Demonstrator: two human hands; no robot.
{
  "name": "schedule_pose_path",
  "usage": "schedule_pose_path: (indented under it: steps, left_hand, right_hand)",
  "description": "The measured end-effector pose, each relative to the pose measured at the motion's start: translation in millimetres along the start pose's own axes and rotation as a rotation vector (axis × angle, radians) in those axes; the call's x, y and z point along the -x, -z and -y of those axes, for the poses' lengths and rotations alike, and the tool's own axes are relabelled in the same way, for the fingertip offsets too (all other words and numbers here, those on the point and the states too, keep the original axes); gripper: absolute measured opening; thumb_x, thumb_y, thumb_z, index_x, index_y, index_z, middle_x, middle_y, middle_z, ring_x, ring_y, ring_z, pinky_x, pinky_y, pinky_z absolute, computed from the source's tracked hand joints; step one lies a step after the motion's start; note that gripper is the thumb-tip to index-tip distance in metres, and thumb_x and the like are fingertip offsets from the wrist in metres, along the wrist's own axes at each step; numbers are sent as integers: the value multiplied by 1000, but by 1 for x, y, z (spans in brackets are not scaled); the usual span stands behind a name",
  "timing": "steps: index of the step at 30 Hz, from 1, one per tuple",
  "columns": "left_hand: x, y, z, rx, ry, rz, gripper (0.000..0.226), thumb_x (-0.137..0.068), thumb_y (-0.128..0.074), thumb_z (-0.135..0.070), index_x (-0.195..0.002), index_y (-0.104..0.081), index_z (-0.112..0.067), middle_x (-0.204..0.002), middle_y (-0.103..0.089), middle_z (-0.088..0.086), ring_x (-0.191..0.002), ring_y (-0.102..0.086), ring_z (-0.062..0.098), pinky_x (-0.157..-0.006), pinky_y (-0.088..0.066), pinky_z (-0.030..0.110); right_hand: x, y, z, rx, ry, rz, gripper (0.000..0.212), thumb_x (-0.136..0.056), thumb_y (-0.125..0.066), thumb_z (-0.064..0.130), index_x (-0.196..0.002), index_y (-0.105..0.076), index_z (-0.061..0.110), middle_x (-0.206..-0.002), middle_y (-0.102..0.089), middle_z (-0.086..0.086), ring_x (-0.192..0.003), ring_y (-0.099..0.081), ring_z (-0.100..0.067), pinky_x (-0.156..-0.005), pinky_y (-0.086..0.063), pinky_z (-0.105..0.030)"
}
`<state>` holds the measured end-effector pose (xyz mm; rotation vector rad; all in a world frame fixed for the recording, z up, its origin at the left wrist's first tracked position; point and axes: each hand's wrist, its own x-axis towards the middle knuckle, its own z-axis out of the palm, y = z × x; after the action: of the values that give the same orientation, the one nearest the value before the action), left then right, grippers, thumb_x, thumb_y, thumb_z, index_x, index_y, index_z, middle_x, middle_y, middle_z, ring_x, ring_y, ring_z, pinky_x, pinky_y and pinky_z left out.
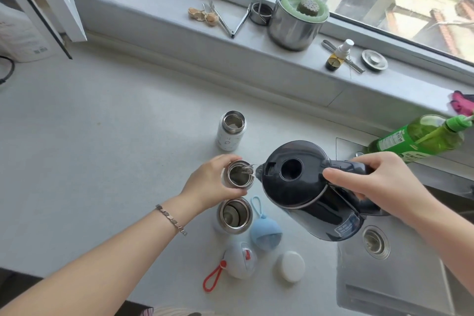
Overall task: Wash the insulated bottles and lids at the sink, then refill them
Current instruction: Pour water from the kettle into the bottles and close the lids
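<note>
Three open insulated bottles stand in a row on the grey counter. My left hand [209,185] grips the middle bottle [238,174] around its rim. My right hand [377,179] holds the handle of a dark kettle [305,187], tilted left, and water runs from its spout into the middle bottle. The white patterned bottle [230,131] stands behind it, and a steel bottle [234,214] stands in front. In front of the bottles lie three lids: a blue lid with a loop [265,233], a white lid with a red strap [239,259] and a round white lid [291,265].
The steel sink [400,277] with its drain [375,241] lies at the right. A green soap bottle [420,138] stands behind the sink. On the window ledge are a steel pot [295,20], tongs [230,20], a small spray bottle [338,55] and a metal disc [374,59].
</note>
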<state>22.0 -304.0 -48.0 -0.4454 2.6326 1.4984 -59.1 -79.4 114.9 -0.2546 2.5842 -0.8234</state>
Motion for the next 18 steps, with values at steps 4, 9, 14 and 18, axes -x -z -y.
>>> schedule_pose_path:
  steps: [4, 9, 14, 18]
  left_hand:
    - [1, 0, 0, 1, 1, 3, 66, -63, -83, -27, -122, -55, -29, -120, -57, -11, -111, -53, 7, -93, -42, 25]
    - [1, -1, 1, 5, 4, 1, 66, -63, -83, -28, -122, -55, -29, -119, -57, -12, -111, -52, 8, -91, -42, 25]
    - [0, 1, -1, -16, 6, 12, 66, -63, -83, -29, -123, -55, -29, -120, -57, -11, -110, -53, 8, -93, -42, 27]
    - [1, 2, -1, -26, 9, 18, 66, -63, -82, -30, -123, -54, -29, -121, -57, -11, -112, -53, 8, -95, -42, 29]
  right_hand:
    - [0, 1, 5, 47, 3, 19, 52, -65, -76, 37, -50, -43, 0, -40, -36, 3, -37, -28, -11, -39, -23, -16]
    - [1, 2, 8, 100, 6, 37, 57, -63, -73, 45, -59, -49, -7, -41, -41, 0, -39, -32, -13, -47, -27, -23]
    - [3, 3, 11, 129, 5, 30, 55, -65, -74, 44, -58, -50, -6, -40, -43, 2, -39, -34, -11, -49, -28, -25]
    - [4, 4, 13, 141, 9, 28, 57, -63, -73, 45, -58, -48, -5, -41, -41, 2, -39, -33, -12, -50, -27, -25]
